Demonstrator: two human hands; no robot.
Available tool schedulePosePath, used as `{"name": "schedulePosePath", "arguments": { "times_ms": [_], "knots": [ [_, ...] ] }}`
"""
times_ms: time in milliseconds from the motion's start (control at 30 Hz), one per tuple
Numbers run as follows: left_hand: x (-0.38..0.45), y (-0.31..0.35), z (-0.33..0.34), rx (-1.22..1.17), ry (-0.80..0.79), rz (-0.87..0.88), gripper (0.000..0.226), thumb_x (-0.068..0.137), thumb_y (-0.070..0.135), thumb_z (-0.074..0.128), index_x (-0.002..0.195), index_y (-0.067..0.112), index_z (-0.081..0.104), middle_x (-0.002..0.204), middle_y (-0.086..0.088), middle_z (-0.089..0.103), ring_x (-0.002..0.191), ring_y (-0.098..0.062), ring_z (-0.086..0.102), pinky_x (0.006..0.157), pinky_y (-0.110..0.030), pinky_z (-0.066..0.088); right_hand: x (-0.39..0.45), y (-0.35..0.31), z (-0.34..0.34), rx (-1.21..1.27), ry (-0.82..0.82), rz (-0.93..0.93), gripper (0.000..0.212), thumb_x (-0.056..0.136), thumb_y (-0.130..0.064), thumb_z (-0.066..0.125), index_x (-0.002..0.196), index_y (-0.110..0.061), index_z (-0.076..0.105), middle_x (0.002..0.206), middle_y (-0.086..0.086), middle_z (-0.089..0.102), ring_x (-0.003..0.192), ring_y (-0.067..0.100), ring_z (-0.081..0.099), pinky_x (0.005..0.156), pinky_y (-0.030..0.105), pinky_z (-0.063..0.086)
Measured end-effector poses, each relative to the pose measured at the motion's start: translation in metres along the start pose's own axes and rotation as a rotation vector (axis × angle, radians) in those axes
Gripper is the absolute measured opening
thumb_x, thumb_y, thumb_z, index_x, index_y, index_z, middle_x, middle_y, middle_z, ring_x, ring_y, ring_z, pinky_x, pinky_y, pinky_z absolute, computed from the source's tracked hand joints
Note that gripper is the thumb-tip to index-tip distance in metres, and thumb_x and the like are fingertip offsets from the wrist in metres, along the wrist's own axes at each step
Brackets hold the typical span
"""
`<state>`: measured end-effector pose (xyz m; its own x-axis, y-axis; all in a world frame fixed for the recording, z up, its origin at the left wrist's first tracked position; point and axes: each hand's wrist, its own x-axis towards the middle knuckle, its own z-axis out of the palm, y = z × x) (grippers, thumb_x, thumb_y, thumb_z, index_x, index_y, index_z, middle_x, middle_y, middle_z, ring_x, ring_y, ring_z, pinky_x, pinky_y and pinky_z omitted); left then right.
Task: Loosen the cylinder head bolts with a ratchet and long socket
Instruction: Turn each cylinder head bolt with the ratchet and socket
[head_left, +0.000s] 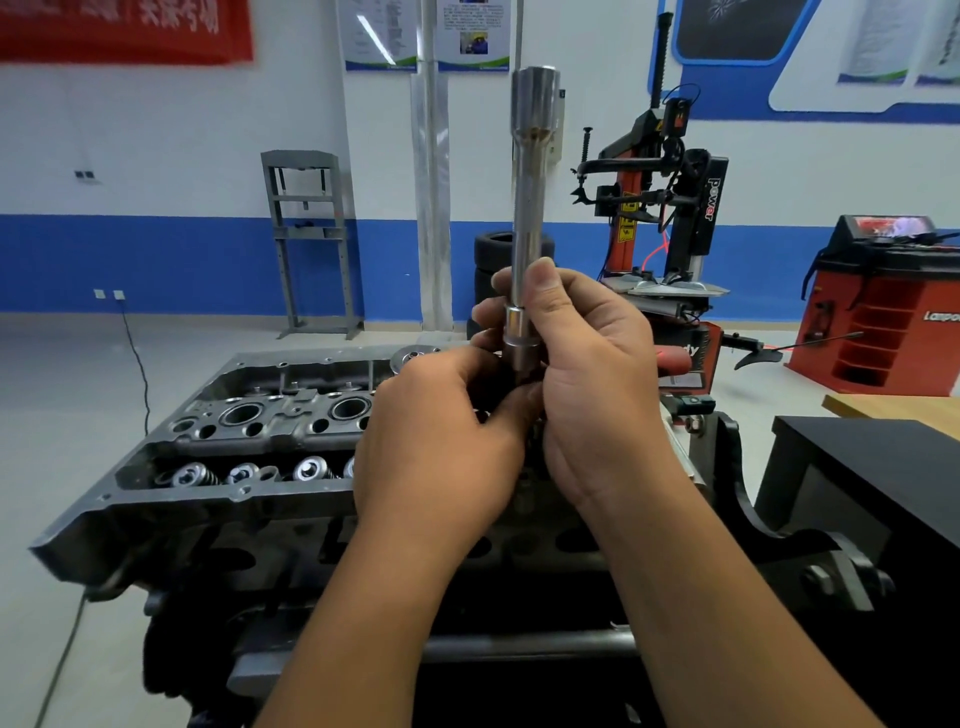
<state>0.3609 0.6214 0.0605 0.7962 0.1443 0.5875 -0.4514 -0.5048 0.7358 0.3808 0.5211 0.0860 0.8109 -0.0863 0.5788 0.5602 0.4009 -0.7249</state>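
the long socket (529, 208) stands upright in front of the person, its wide open end at the top and its drive end down between both hands, held above the cylinder head (249, 426). the right hand (592, 384) grips its lower shaft with thumb and curled fingers, while the left hand (447, 441) curls round something hidden just beneath it, likely the ratchet. judging by this, the socket must be turned open end down before it can reach any bolt in the head below.
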Motion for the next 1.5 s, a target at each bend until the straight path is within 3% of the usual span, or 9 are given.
{"name": "schedulePosePath", "arguments": {
  "times_ms": [167, 333, 467, 600, 867, 1033, 1167, 1300, 1500],
  "knots": [
    [-0.001, 0.001, 0.001, 0.031, 0.038, -0.007, 0.023, 0.081, 0.052, 0.076, 0.099, 0.039, 0.077, 0.085, 0.018, 0.076, 0.084, -0.008, 0.072, 0.076, -0.045, 0.061, 0.0, 0.001, -0.002, -0.082, 0.026, -0.073, 0.012, 0.086, -0.032, 0.079, 0.081, -0.024, 0.072, 0.077, 0.003, 0.071, 0.07, 0.019, 0.069, 0.067, 0.031, 0.058],
    [0.003, 0.002, -0.009, -0.071, -0.204, 0.017, 0.026, 0.091, 0.042, 0.062, 0.113, 0.039, 0.075, 0.1, 0.018, 0.078, 0.1, -0.011, 0.073, 0.09, -0.048, 0.059, 0.001, 0.002, 0.0, -0.1, 0.033, -0.084, 0.017, 0.09, -0.035, 0.071, 0.077, -0.024, 0.071, 0.073, 0.001, 0.068, 0.067, 0.016, 0.063, 0.065, 0.028, 0.055],
    [0.001, 0.001, -0.005, -0.052, -0.085, 0.002, 0.03, 0.08, 0.048, 0.066, 0.109, 0.045, 0.074, 0.093, 0.019, 0.078, 0.096, -0.016, 0.074, 0.085, -0.048, 0.06, 0.001, 0.0, 0.0, -0.018, 0.016, -0.001, 0.027, 0.099, -0.034, 0.061, 0.083, -0.018, 0.074, 0.077, 0.007, 0.072, 0.068, 0.018, 0.065, 0.065, 0.03, 0.057],
    [0.0, 0.001, -0.001, -0.02, -0.006, -0.035, 0.035, 0.069, 0.062, 0.067, 0.096, 0.042, 0.076, 0.083, 0.023, 0.075, 0.086, -0.009, 0.073, 0.08, -0.044, 0.061, 0.0, -0.003, 0.001, -0.017, 0.055, -0.014, 0.019, 0.087, -0.037, 0.074, 0.084, -0.018, 0.071, 0.076, 0.004, 0.069, 0.064, 0.018, 0.064, 0.063, 0.033, 0.057],
    [0.001, 0.004, -0.003, -0.067, -0.13, 0.01, 0.032, 0.079, 0.051, 0.062, 0.11, 0.049, 0.072, 0.097, 0.024, 0.077, 0.096, -0.013, 0.075, 0.087, -0.049, 0.061, 0.0, -0.001, 0.001, -0.016, 0.014, 0.003, 0.025, 0.095, -0.037, 0.066, 0.08, -0.019, 0.076, 0.08, 0.004, 0.073, 0.072, 0.015, 0.067, 0.068, 0.028, 0.057],
    [0.001, 0.002, -0.002, -0.021, -0.068, -0.008, 0.009, 0.078, 0.059, 0.071, 0.087, 0.056, 0.07, 0.089, 0.031, 0.073, 0.089, -0.002, 0.071, 0.084, -0.046, 0.061, -0.002, -0.004, 0.001, -0.017, 0.044, -0.022, 0.019, 0.08, -0.042, 0.081, 0.078, -0.025, 0.072, 0.077, 0.005, 0.072, 0.067, 0.018, 0.066, 0.067, 0.031, 0.058],
    [0.001, 0.005, -0.006, -0.072, -0.201, 0.004, 0.033, 0.081, 0.056, 0.06, 0.111, 0.049, 0.073, 0.097, 0.026, 0.076, 0.092, -0.011, 0.075, 0.085, -0.05, 0.061, -0.003, -0.004, 0.0, -0.055, 0.032, -0.042, 0.028, 0.076, -0.05, 0.075, 0.078, -0.023, 0.07, 0.077, 0.005, 0.072, 0.068, 0.017, 0.064, 0.069, 0.031, 0.057],
    [0.0, 0.005, -0.007, -0.086, -0.17, 0.009, 0.032, 0.081, 0.049, 0.061, 0.108, 0.042, 0.076, 0.096, 0.023, 0.078, 0.097, -0.011, 0.074, 0.088, -0.048, 0.06, -0.001, -0.002, 0.001, -0.03, -0.005, -0.004, 0.032, 0.093, -0.045, 0.065, 0.085, -0.014, 0.07, 0.075, 0.006, 0.069, 0.07, 0.017, 0.065, 0.066, 0.03, 0.056],
    [0.0, 0.004, -0.002, -0.033, -0.064, -0.021, 0.034, 0.071, 0.06, 0.065, 0.105, 0.062, 0.064, 0.092, 0.025, 0.077, 0.096, -0.008, 0.074, 0.088, -0.045, 0.06, -0.001, -0.004, 0.002, 0.016, 0.02, 0.025, 0.028, 0.088, -0.043, 0.073, 0.086, -0.016, 0.07, 0.075, 0.008, 0.071, 0.068, 0.016, 0.067, 0.064, 0.028, 0.056]
  ]
}}
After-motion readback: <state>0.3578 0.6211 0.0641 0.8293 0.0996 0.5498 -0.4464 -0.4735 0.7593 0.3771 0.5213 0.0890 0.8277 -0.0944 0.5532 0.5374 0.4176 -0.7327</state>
